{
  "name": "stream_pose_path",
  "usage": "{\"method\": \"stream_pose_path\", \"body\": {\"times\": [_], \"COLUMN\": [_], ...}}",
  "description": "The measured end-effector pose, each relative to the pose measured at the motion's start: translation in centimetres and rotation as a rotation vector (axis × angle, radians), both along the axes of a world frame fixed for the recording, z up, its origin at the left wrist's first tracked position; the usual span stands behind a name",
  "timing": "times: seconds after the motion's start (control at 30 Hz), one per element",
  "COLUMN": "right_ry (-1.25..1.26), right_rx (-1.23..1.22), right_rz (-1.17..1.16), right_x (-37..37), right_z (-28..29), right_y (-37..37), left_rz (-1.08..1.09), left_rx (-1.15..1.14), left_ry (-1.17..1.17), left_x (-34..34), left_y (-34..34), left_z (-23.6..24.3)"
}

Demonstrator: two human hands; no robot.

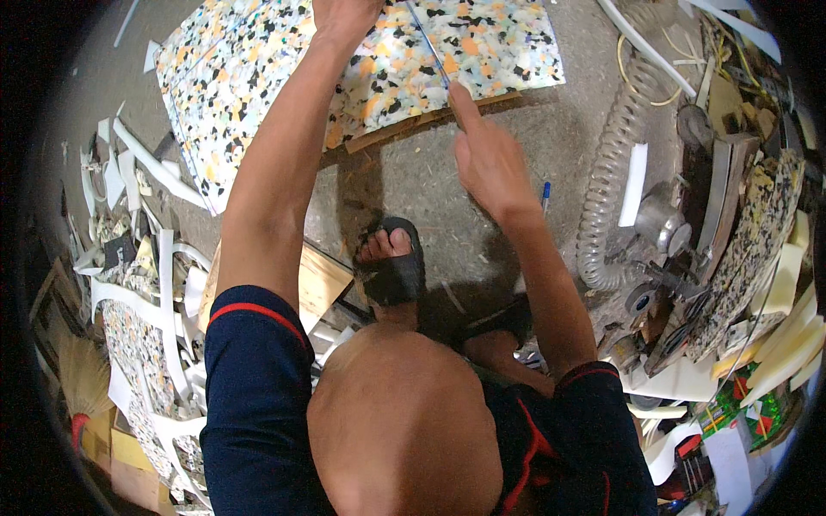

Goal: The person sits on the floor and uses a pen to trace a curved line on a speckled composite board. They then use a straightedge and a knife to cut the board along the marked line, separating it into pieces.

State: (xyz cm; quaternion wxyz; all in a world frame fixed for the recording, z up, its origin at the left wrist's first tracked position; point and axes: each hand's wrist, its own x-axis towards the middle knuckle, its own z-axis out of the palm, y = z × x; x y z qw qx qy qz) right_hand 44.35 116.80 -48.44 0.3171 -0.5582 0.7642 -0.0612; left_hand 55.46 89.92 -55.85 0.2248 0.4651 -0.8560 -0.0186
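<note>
white foam sheet (pixel 258 95), flecked orange and black, lies at the far side over a brown board (pixel 379 137). our right hand (pixel 492 168) holds a long thin tool (pixel 428 39) in its fingers, index stretched forward. our left hand (pixel 348 15) is partly cut off, far; we cannot tell its fingers' state. to the right lies a clear coiled hose (pixel 613 163).
</note>
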Motion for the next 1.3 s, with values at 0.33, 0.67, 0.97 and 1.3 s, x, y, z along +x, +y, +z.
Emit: {"method": "stream_pose_path", "body": {"times": [0.33, 0.67, 0.97, 1.3], "right_ry": [-0.046, -0.128, -0.077, -0.105], "right_rx": [-0.010, -0.208, -0.236, -0.179], "right_rz": [-0.046, -0.051, -0.020, -0.060], "right_x": [0.2, 0.1, 0.1, 0.1], "right_z": [0.0, 0.2, -1.5, -0.1], "right_y": [0.7, 6.1, 1.1, 8.0], "left_rz": [-0.001, 0.003, -0.016, -0.050], "left_rx": [-0.036, -0.016, -0.122, -0.032], "left_ry": [-0.033, 0.006, 0.047, -0.040], "left_x": [0.1, -0.1, -0.3, 0.1], "left_y": [-0.1, -0.1, 0.4, 0.8], "left_z": [-0.8, -0.3, 0.2, -0.1]}}
